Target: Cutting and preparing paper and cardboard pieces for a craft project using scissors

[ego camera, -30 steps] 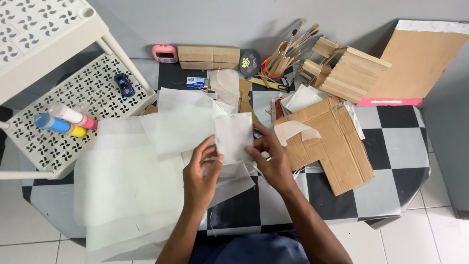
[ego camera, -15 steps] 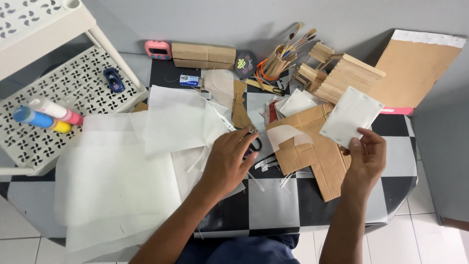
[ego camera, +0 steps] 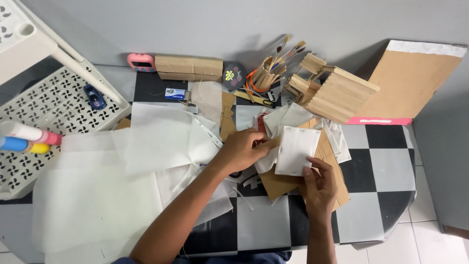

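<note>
My right hand (ego camera: 318,185) grips the lower edge of a small white square of translucent paper (ego camera: 296,149), held over brown cardboard pieces (ego camera: 326,166) on the black-and-white checkered table (ego camera: 376,171). My left hand (ego camera: 243,150) reaches across and pinches the sheet's left edge together with a cardboard scrap. Large translucent white sheets (ego camera: 122,176) lie spread to the left under my left forearm.
A white perforated plastic rack (ego camera: 46,107) stands at left with a small blue toy car (ego camera: 94,97) and coloured tubes (ego camera: 27,138). Along the wall sit a pink device (ego camera: 141,62), a cardboard box (ego camera: 188,68), a brush holder (ego camera: 266,73), wooden-stick models (ego camera: 332,90) and a brown envelope (ego camera: 408,80).
My right hand brought the white square back from the right toward the middle. My left hand moved right from the sheets to meet its left edge.
</note>
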